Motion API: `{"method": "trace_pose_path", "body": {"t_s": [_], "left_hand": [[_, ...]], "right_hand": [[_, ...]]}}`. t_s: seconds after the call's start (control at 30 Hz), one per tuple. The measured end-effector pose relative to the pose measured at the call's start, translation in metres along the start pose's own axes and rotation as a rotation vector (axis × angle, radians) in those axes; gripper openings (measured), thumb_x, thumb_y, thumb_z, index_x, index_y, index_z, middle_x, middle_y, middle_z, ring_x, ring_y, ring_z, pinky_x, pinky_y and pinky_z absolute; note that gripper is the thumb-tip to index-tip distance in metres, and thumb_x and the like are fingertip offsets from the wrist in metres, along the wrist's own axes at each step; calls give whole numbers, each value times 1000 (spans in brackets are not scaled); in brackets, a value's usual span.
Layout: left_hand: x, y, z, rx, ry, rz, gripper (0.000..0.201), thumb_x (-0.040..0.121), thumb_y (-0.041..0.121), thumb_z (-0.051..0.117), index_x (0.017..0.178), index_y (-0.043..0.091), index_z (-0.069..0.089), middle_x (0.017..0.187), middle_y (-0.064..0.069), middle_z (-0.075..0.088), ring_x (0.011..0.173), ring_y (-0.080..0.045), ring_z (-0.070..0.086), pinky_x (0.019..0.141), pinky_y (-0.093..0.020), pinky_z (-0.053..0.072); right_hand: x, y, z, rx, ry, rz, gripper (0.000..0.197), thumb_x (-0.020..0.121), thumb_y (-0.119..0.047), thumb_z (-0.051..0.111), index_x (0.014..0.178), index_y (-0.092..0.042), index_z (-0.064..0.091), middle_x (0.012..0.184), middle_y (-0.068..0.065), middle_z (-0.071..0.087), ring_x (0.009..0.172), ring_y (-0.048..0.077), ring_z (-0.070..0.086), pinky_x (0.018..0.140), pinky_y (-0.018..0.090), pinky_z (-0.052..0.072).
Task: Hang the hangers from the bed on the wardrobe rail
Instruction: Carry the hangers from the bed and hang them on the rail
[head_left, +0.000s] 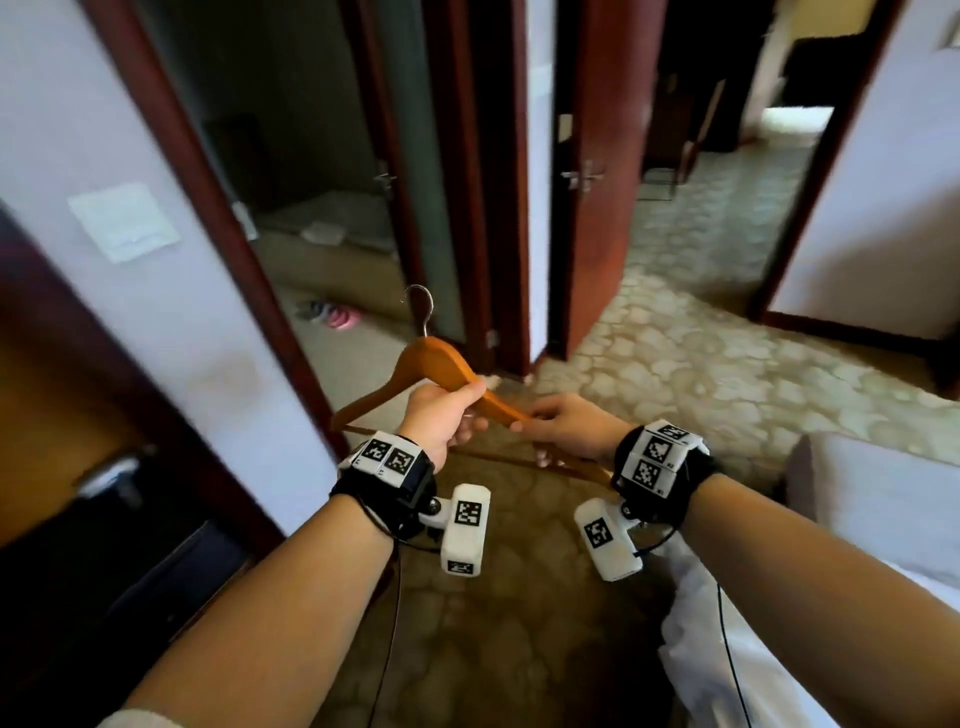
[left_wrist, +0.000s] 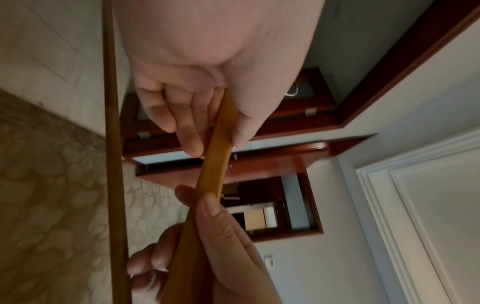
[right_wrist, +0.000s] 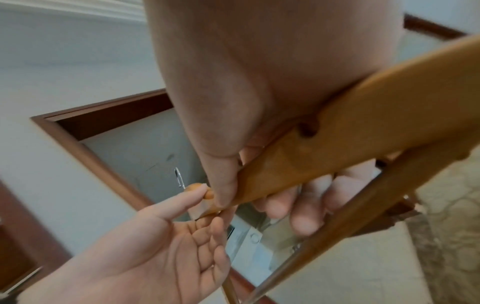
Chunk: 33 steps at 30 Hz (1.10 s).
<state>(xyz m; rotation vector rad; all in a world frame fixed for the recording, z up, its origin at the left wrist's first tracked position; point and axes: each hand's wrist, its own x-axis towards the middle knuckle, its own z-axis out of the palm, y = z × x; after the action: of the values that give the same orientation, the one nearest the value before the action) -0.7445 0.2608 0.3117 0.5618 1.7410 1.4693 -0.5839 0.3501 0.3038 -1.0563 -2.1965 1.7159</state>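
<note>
I hold one wooden hanger (head_left: 431, 358) with a metal hook (head_left: 423, 306) in both hands at waist height, hook pointing up and away from me. My left hand (head_left: 467, 410) grips the hanger's sloping arm just right of the neck, thumb on top. My right hand (head_left: 535, 431) pinches the same arm further toward its end, its lower fingers by the bottom bar. The left wrist view shows the hanger (left_wrist: 213, 168) between my left hand (left_wrist: 221, 131) and the right hand (left_wrist: 221, 236). In the right wrist view my thumb presses on the hanger (right_wrist: 350, 127). No wardrobe rail is in view.
The white bed (head_left: 883, 493) lies at my right. A dark wooden panel with a metal handle (head_left: 109, 478) fills the left edge. Ahead are a doorway with slippers (head_left: 332, 314) on the floor and an open red-brown door (head_left: 597, 182). Patterned carpet (head_left: 675, 364) stretches ahead.
</note>
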Motion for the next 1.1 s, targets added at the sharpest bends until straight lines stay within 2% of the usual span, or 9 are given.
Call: {"method": "trace_pose_path", "body": {"t_s": [0.13, 0.23, 0.33, 0.47, 0.53, 0.67, 0.8, 0.97, 1.1], "left_hand": [[-33, -11, -61, -41, 193, -2, 13, 90, 25, 70, 86, 15, 63, 72, -4, 69, 56, -15, 66, 53, -26, 44], [-53, -14, -104, -59, 284, -22, 13, 89, 26, 70, 85, 15, 63, 70, -2, 69, 57, -15, 66, 54, -26, 43], [-74, -9, -146, -103, 381, -8, 12, 91, 23, 68, 86, 15, 61, 72, -3, 68, 58, -17, 64, 54, -25, 43], [-94, 2, -199, -135, 486, 20, 10, 95, 22, 62, 89, 15, 59, 79, -2, 67, 60, -15, 64, 58, -26, 44], [-97, 8, -221, -141, 508, 29, 8, 96, 23, 60, 92, 16, 58, 83, -2, 69, 64, -15, 65, 62, -27, 47], [-100, 22, -273, -140, 530, 62, 5, 97, 24, 57, 95, 19, 58, 94, -4, 71, 71, -17, 67, 66, -29, 50], [-93, 43, -329, -127, 520, 128, 5, 99, 23, 54, 97, 21, 58, 94, -3, 69, 73, -17, 66, 68, -29, 50], [-71, 81, -394, -80, 461, 187, 6, 98, 21, 55, 98, 19, 60, 94, -4, 68, 70, -15, 65, 61, -26, 49], [-54, 115, -438, -35, 416, 245, 5, 97, 17, 55, 96, 18, 60, 98, -4, 66, 70, -14, 64, 60, -25, 48]], "right_hand": [[13, -25, 50, -54, -197, -75, 12, 94, -25, 67, 87, -15, 66, 62, 8, 61, 51, 15, 58, 48, 19, 46], [19, -45, 89, -115, -275, -136, 9, 94, -23, 66, 92, -14, 67, 62, 7, 64, 55, 16, 60, 51, 20, 48], [23, -71, 129, -152, -346, -189, 14, 89, -10, 66, 103, -7, 67, 65, 8, 64, 58, 17, 61, 56, 22, 52], [28, -112, 181, -189, -391, -249, 27, 82, 4, 61, 107, -5, 65, 67, 9, 63, 54, 12, 59, 56, 20, 51], [31, -131, 199, -211, -393, -283, 30, 80, 4, 62, 108, -6, 65, 72, 11, 63, 57, 13, 59, 56, 20, 51], [45, -170, 237, -248, -393, -350, 27, 80, -3, 67, 106, -10, 68, 71, 8, 67, 61, 15, 62, 65, 28, 54], [68, -214, 280, -240, -375, -419, 22, 81, -2, 66, 102, -7, 69, 74, 12, 67, 66, 20, 63, 76, 38, 57], [96, -269, 321, -144, -332, -454, 16, 86, 5, 61, 101, 0, 66, 69, 15, 61, 64, 23, 58, 61, 28, 52], [119, -311, 347, -57, -254, -476, 14, 89, 5, 60, 101, 2, 65, 69, 16, 58, 63, 25, 56, 58, 28, 50]]}}
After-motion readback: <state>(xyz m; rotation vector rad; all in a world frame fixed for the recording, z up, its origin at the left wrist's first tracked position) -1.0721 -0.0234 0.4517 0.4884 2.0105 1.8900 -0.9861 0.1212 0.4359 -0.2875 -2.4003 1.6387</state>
